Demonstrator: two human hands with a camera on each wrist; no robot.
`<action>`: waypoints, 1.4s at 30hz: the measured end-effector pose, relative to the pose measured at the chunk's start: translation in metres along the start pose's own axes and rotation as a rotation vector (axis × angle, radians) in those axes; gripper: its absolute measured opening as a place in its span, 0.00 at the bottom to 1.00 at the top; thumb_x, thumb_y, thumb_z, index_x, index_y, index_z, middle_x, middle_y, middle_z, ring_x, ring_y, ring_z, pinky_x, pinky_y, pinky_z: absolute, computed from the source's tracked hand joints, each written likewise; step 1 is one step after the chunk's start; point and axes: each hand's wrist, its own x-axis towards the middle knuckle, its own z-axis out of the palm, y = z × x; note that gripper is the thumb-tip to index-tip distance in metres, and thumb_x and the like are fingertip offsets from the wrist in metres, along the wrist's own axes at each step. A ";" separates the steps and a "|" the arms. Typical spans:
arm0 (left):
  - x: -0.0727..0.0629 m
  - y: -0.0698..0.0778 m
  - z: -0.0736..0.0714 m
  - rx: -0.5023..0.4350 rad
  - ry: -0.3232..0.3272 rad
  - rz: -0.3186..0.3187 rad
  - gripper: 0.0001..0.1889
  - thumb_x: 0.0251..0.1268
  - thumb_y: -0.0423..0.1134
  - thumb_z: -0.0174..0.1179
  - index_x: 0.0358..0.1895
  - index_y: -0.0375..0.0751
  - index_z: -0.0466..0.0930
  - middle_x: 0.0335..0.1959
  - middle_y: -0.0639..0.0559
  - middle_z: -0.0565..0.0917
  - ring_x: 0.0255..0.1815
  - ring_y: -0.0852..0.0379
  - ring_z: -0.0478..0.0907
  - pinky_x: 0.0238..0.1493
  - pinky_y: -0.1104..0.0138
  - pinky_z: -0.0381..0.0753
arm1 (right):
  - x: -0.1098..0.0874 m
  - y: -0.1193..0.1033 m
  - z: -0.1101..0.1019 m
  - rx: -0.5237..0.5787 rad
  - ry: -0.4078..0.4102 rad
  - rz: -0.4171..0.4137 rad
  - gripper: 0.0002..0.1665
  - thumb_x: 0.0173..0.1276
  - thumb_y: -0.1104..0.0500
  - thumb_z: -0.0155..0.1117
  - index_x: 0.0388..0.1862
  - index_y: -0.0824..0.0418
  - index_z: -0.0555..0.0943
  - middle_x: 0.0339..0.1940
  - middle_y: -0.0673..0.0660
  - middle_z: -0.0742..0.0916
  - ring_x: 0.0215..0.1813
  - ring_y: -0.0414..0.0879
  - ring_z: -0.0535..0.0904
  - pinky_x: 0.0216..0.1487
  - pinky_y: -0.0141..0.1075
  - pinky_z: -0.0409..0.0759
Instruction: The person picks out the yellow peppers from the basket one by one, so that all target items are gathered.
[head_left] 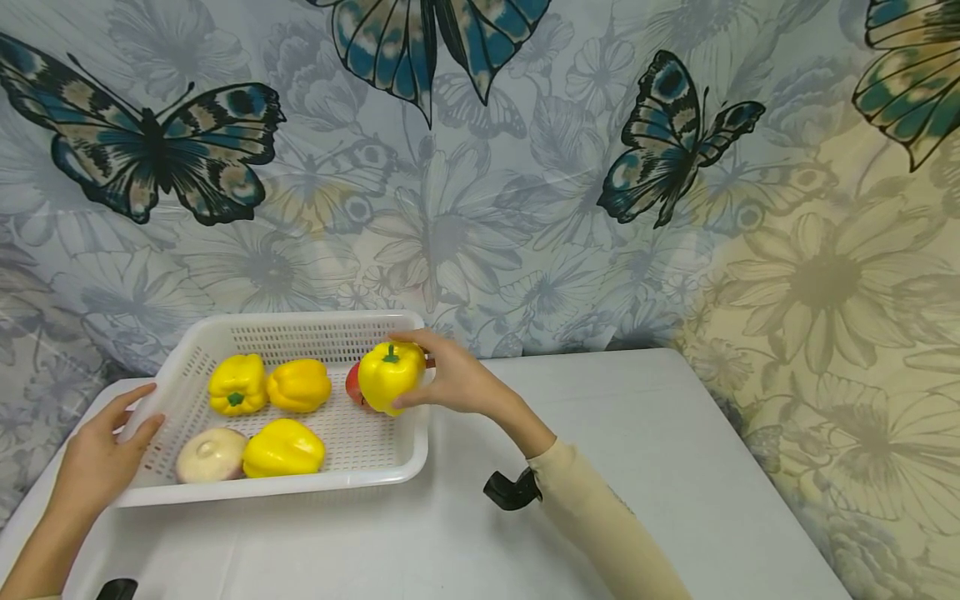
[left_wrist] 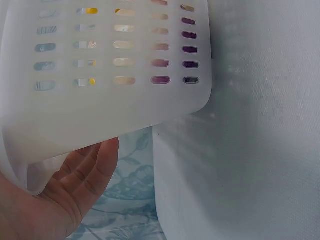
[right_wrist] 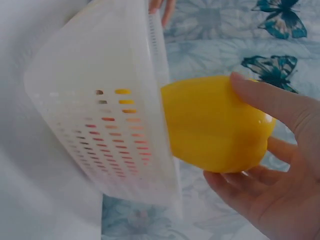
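Observation:
A white plastic basket (head_left: pixel 360 477) with slotted walls stands on the table. At its left end my left hand (head_left: pixel 101 454) grips the rim; in the left wrist view, the fingers (left_wrist: pixel 102 167) reach round the outside of the rim. A yellow bell pepper (head_left: pixel 392 377) with a green stem is in my right hand (head_left: pixel 453 375), between thumb and fingers, at the basket's right end. The right wrist view shows this yellow bell pepper (right_wrist: pixel 215 125) above the rim. Behind it a red round thing (head_left: pixel 354 384) lies in the basket, mostly hidden.
Three more yellow bell peppers lie in the basket, two at the back (head_left: pixel 237 385) and one in front (head_left: pixel 283 448). Beside the front one sits a pale round vegetable with purplish edges (head_left: pixel 212 456). Behind the white table (head_left: pixel 600 433) hangs a butterfly-patterned cloth (head_left: pixel 450 233).

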 end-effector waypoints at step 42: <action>-0.001 0.003 0.000 -0.003 -0.011 -0.035 0.29 0.75 0.37 0.52 0.72 0.28 0.57 0.53 0.14 0.69 0.46 0.19 0.73 0.32 0.42 0.76 | -0.037 0.055 -0.056 -0.008 0.143 0.050 0.46 0.50 0.62 0.81 0.69 0.62 0.71 0.69 0.57 0.75 0.64 0.52 0.73 0.60 0.46 0.75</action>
